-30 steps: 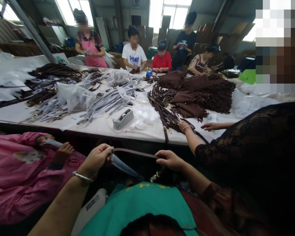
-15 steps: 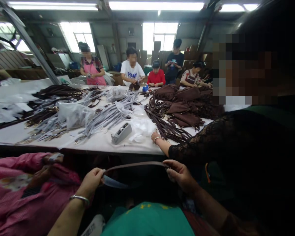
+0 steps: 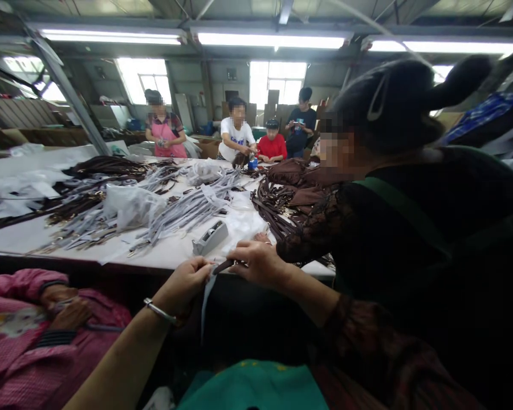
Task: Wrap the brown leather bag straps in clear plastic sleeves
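Just in front of the table edge, a brown strap (image 3: 223,266) runs between my two hands. My left hand (image 3: 193,276), with a silver bangle at the wrist, is closed in a pinch on the strap's left part. From beside those fingers a pale, translucent strip (image 3: 206,304) hangs down. My right hand (image 3: 253,261) is closed on the strap a short way to the right, its back toward me. The strap's far end is hidden by my right hand. A grey tape dispenser (image 3: 211,238) stands on the table just beyond my hands.
Wrapped straps (image 3: 183,202) and a clear plastic bag (image 3: 132,208) lie across the white table (image 3: 21,239). Brown bags (image 3: 288,173) are heaped at right. A co-worker in black (image 3: 410,228) leans in close on my right; another in pink (image 3: 47,341) sits at left. Others work opposite.
Both hands have risen toward the table edge and come close together, where before the strap was stretched wide between them. The co-worker at right has leaned further in over the table.
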Available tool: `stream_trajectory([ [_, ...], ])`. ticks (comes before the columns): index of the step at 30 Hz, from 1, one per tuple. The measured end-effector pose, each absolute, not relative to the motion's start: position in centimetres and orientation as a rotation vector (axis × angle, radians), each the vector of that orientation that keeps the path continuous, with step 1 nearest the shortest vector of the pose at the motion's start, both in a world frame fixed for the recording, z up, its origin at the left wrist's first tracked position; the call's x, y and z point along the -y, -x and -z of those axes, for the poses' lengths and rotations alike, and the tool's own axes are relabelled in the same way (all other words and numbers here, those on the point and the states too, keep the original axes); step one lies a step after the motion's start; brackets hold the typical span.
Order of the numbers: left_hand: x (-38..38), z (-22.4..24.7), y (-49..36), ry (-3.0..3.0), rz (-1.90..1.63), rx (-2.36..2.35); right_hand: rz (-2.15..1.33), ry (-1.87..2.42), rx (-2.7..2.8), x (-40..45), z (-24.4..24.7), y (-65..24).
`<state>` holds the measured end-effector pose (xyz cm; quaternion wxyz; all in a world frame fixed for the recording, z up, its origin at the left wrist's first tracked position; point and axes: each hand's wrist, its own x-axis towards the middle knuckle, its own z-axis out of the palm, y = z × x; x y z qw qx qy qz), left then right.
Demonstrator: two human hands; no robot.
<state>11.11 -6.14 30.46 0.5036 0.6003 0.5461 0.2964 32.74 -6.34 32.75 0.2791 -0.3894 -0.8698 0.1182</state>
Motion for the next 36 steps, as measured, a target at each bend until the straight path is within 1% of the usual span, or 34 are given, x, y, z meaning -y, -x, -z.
stream_trajectory([
  [2, 6.6, -32.4, -11.9, -1.443, -0.722, -1.26, -0.303, 1.067, 2.377, 5.6, -33.0, -32.0],
  [4, 6.9, -33.4, -12.4, -1.442, -0.739, -1.223, -0.295, 1.095, 2.392, 5.3, -33.3, -31.4],
  [11, 6.6, -33.6, -12.5, -1.427, -0.751, -1.148, -0.333, 1.062, 2.379, 5.2, -33.3, -31.1],
  [13, 6.5, -33.8, -12.5, -1.415, -0.727, -1.142, -0.421, 0.996, 2.349, 5.0, -32.9, -31.4],
  [16, 6.4, -33.7, -12.6, -1.373, -0.707, -1.136, -0.702, 0.857, 2.226, 4.7, -32.5, -31.8],
  [18, 6.3, -33.3, -12.7, -1.345, -0.698, -1.127, -0.804, 0.819, 2.127, 4.7, -32.2, -31.9],
  [23, 6.5, -32.1, -13.1, -1.325, -0.718, -1.044, -0.631, 0.796, 2.008, 5.2, -32.1, -31.6],
  [26, 7.0, -32.3, -13.4, -1.4, -0.804, -0.966, -0.682, 0.833, 1.903, 5.3, -32.1, -31.5],
  [29, 7.6, -32.8, -13.9, -1.501, -0.931, -1.021, -0.883, 0.823, 1.738, 5.5, -31.7, -31.2],
  [31, 7.8, -33.2, -14.1, -1.558, -0.989, -1.093, -1.142, 0.692, 1.675, 6.1, -30.5, -30.7],
  [34, 8.1, -34.4, -13.0, -1.565, -1.087, -1.18, -1.583, 0.587, 1.731, 7.6, -26.1, -29.4],
  [36, 8.2, -35.8, -10.9, -1.509, -1.193, -1.265, -1.704, 0.791, 1.778, 9.0, -21.7, -29.1],
])
